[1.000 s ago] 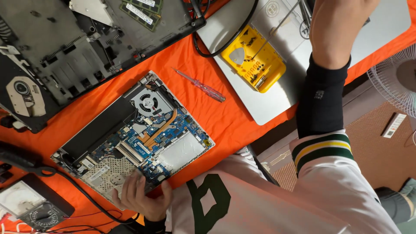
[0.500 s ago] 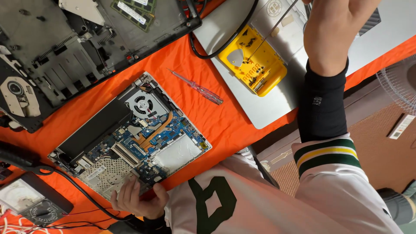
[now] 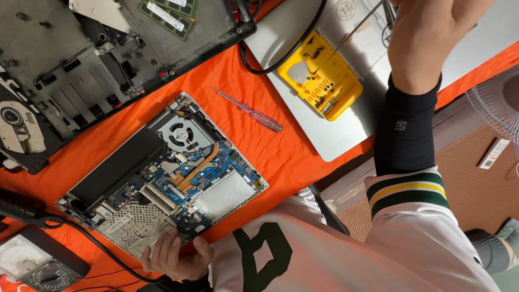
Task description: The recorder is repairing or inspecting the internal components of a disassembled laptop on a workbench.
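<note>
The left hand rests with loose fingers on the edge of the open laptop; the right hand grips a thin screwdriver over the yellow screw tray; a careless push could scatter its small screws.

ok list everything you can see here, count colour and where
opened laptop: 1, blue board, black battery and fan showing, centre of the orange cloth
dark laptop shell: 1, grey-black, top left, with green memory sticks
disc drive: 1, silver-grey, left edge
screwdriver: 1, clear red-tinted handle, lying on the cloth
silver laptop: 1, closed, top right
yellow tray: 1, on the silver laptop, holding small dark screws
black cable: 1, curving beside the tray
meter: 1, black, bottom left
fan: 1, white, right edge
left hand: touching the opened laptop's near edge
right hand: raised over the silver laptop, holding a thin metal tool
</note>
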